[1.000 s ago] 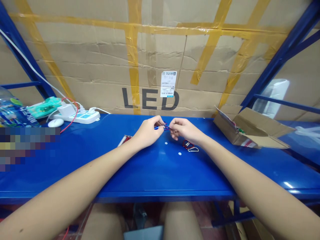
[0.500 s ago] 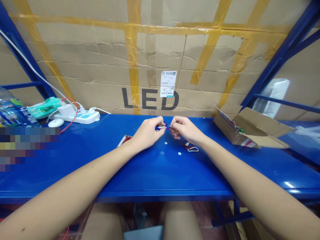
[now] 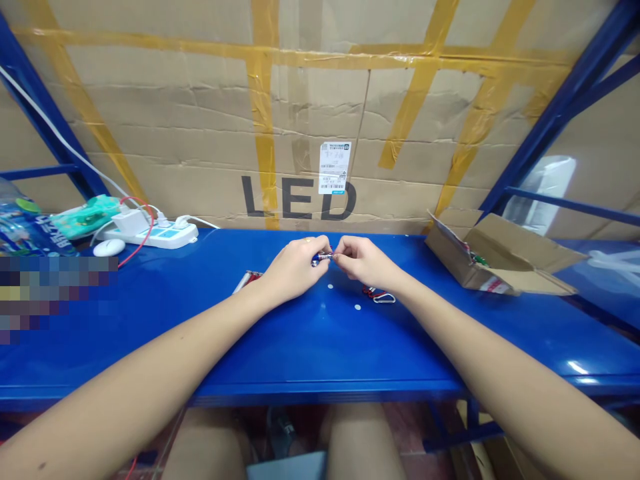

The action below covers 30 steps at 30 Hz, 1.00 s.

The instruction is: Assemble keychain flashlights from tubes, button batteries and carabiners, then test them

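A small blue cylindrical item (image 3: 323, 257) with a pale printed band lies between the thumb and fingers of my left hand (image 3: 300, 265). My right hand (image 3: 363, 260) meets it at its right end, thumb and fingertips pinched together; what they grip there is too small to make out. Below my right hand, red and silver carabiners (image 3: 384, 298) rest on the blue table. Red and silver slim items (image 3: 247, 280) lie beside my left wrist, partly hidden by it.
An open cardboard box (image 3: 450, 257) with small green and red things stands at the right. On the left are a white power strip (image 3: 173, 235) with cables, a white round case (image 3: 109, 247) and a bottle (image 3: 30, 223). A large carton (image 3: 200, 147) stands behind the table.
My right hand has moved slightly left, closer to my left hand, and its fingers are more closed. Less of the blue item shows between the hands.
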Motion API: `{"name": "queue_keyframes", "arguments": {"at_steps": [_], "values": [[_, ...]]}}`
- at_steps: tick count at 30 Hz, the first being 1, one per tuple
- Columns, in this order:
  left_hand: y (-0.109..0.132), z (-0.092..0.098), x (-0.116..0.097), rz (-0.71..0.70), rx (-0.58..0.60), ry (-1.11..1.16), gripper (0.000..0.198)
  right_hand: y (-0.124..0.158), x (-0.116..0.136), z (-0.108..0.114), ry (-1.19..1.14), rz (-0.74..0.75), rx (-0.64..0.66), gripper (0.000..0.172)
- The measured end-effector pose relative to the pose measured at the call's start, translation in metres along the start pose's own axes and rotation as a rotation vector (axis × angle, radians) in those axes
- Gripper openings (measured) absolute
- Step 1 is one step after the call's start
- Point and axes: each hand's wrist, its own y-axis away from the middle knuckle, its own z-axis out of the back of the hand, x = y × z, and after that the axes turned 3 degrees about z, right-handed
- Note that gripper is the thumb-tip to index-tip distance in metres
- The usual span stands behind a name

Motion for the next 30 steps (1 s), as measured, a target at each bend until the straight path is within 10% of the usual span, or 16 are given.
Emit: {"name": "queue_keyframes", "arguments": {"at_steps": [30], "values": [[0.000, 0.002, -0.009, 0.026, 0.055, -0.381, 0.015, 0.003, 0.018, 0.002, 0.311, 0.080, -0.049, 0.012]]}}
